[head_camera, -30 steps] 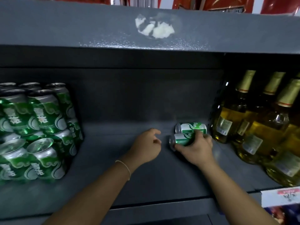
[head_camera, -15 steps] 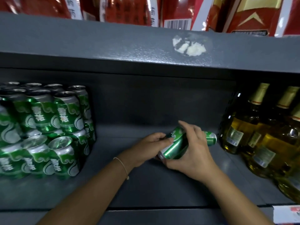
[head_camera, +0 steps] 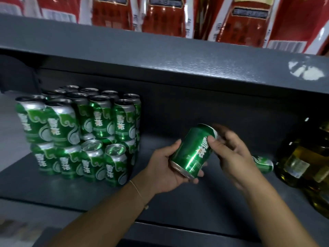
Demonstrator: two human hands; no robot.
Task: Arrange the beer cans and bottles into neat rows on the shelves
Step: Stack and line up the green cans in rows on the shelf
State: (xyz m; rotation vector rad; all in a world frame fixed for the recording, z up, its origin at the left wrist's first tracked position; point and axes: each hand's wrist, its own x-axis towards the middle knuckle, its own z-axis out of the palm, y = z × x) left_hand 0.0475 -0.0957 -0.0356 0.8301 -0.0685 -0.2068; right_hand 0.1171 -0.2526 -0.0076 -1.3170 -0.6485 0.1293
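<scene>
Head: both hands (head_camera: 165, 168) hold green can (head_camera: 194, 150) (label blurred, unreadable).

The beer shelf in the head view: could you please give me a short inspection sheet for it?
Surface: grey shelf, bare in the middle.
Job's things: green can held tilted above the shelf; second can lying on its side behind the right hand; stacked cans upright in two tiers at left; bottles at right.
Clutter: nothing seen.
Hands: left hand grips the can's lower end; right hand pinches its top.
Cables: nothing seen.
Surroundings: red cartons on the shelf above.
</scene>
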